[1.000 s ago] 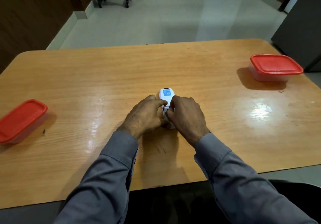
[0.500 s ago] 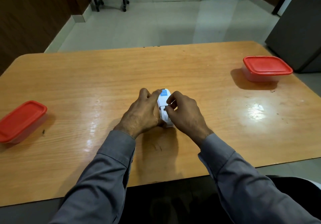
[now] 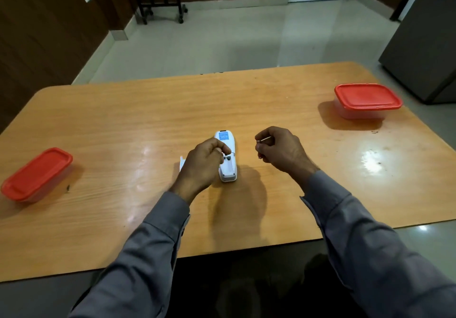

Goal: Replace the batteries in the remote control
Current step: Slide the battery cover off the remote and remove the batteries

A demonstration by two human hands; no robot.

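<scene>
A white remote control (image 3: 227, 154) lies face down at the middle of the wooden table (image 3: 148, 110), its battery compartment open near its close end. My left hand (image 3: 202, 167) rests against the remote's left side, thumb and forefinger curled at the compartment's top. A white battery cover (image 3: 182, 162) peeks out just left of that hand. My right hand (image 3: 281, 150) hovers to the right of the remote, fingers closed on a small battery (image 3: 262, 140) whose end shows between thumb and forefinger.
A red-lidded plastic box (image 3: 367, 100) stands at the table's far right. Another red-lidded box (image 3: 37, 174) sits near the left edge. A grey cabinet (image 3: 429, 46) stands beyond the right corner; a wheeled stand (image 3: 160, 1) is across the floor.
My right hand has pulled away from the remote to the right, carrying a battery. The compartment now shows open, and the left hand stays at the remote.
</scene>
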